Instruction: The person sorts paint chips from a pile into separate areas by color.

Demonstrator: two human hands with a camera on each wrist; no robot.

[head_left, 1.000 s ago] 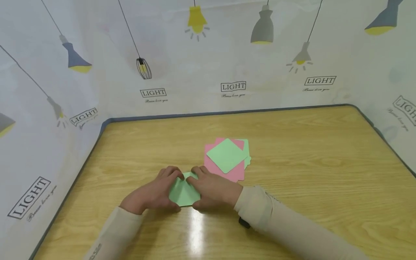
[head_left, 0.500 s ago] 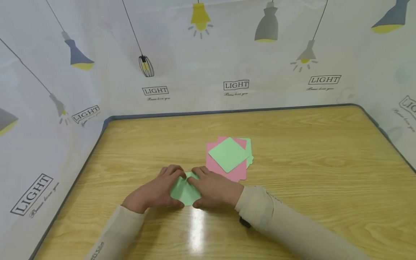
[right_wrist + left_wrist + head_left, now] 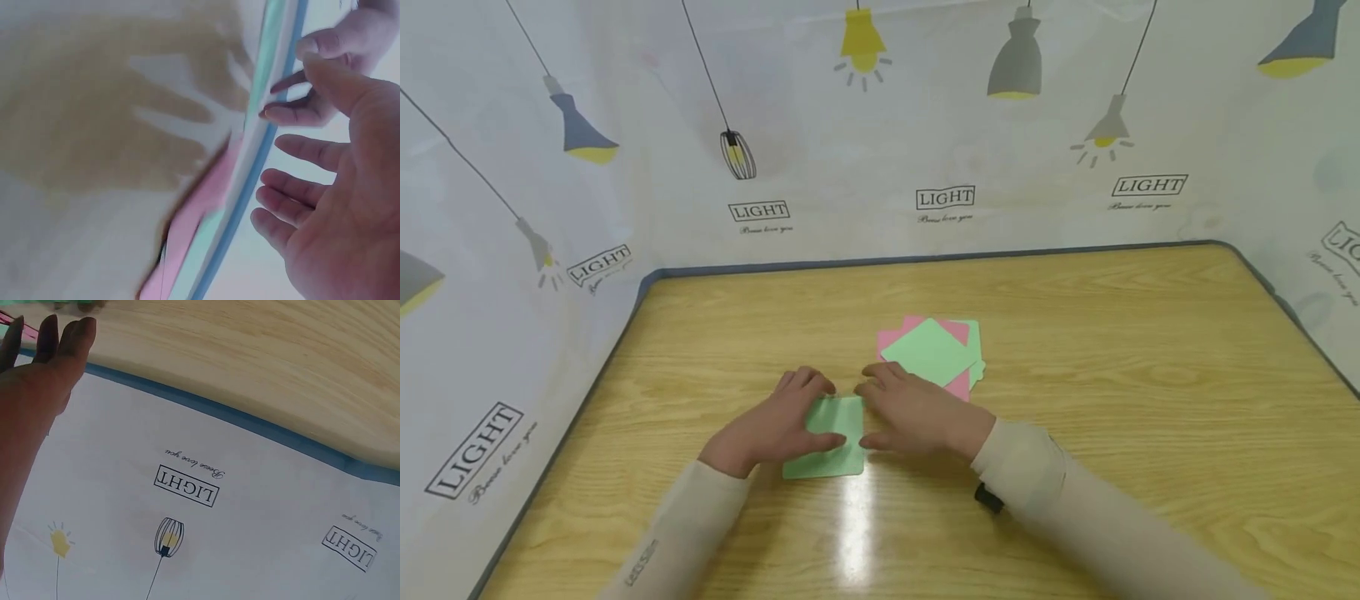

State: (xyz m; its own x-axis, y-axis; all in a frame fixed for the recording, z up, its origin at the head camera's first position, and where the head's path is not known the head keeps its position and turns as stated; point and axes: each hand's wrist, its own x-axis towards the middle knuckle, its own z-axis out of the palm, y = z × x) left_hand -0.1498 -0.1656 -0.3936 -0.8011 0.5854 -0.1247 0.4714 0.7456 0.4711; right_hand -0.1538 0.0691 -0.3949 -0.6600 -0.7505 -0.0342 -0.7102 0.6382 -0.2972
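Observation:
A green square card (image 3: 831, 454) with rounded corners lies on the wooden table in the head view, a soft ridge showing near its top edge. My left hand (image 3: 778, 425) is over its left part, thumb stretched across it and fingers by the far edge. Just right of the card is my right hand (image 3: 925, 412), fingers loosely spread and holding nothing. The right wrist view shows the right palm (image 3: 350, 225) with relaxed fingers, close to the left hand (image 3: 340, 69). In the left wrist view, the left fingers (image 3: 78, 337) are slightly bent; part of the green card is cut off there.
Behind my right hand sits a loose pile of pink (image 3: 958, 385) and green cards (image 3: 928, 352), partly hidden by that hand. A blue edge strip (image 3: 790, 267) borders the table (image 3: 1112, 333). White sheeting (image 3: 850, 133) printed with lamps stands around it.
Both hands have loosened from the green card, which was bent between them and now lies flatter. The right hand has moved right, off the card; the left thumb has swung across it.

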